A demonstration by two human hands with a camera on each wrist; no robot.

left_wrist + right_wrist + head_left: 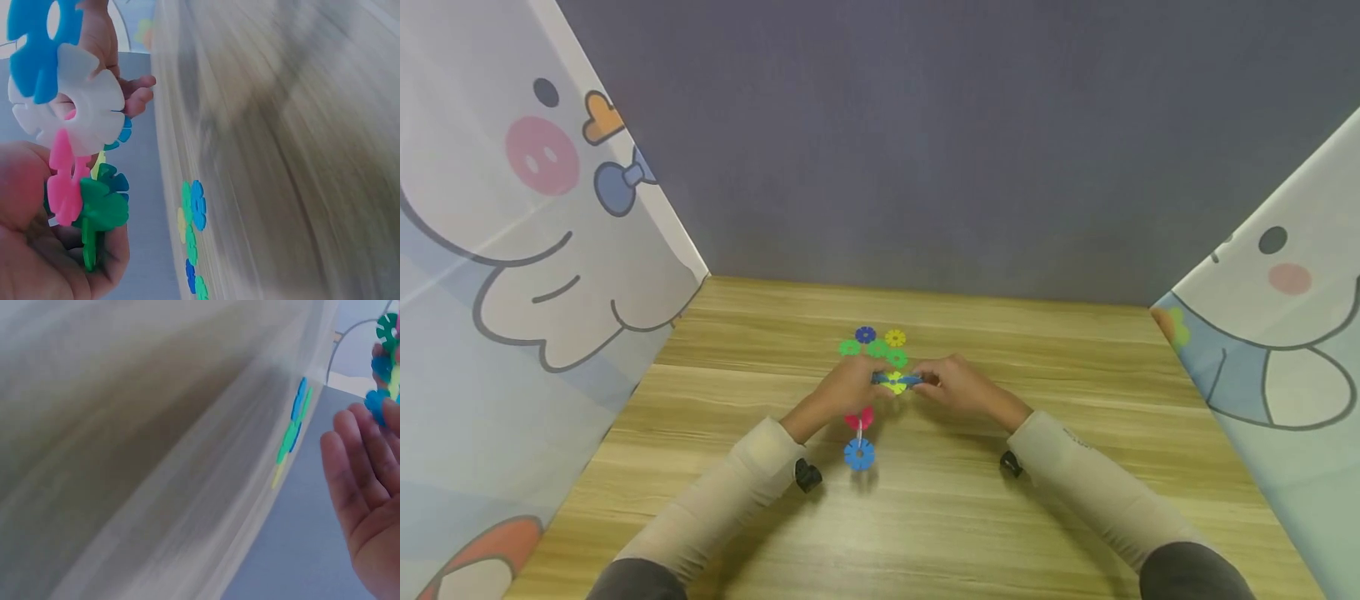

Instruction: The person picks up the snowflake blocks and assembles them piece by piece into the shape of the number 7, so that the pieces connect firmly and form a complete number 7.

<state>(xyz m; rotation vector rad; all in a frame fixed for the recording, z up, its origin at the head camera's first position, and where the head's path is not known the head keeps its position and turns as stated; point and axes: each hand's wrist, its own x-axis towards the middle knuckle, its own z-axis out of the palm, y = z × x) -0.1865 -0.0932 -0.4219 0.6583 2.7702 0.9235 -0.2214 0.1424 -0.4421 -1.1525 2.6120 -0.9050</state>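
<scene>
My left hand grips a chain of interlocking plastic snowflake discs. From its lower end hang a pink disc, a white disc set edge-on to the head camera, and a light blue disc. A green disc sits among the left fingers. Between the hands a yellow disc faces up, with blue discs on either side of it. My right hand pinches the right blue disc by thumb and index finger, its other fingers fairly straight. The left palm hides part of the chain.
Loose snowflake discs lie on the wooden table just beyond the hands: a dark blue disc, a yellow one and several green ones. A grey panel rises at the back, with cartoon-printed panels on both sides.
</scene>
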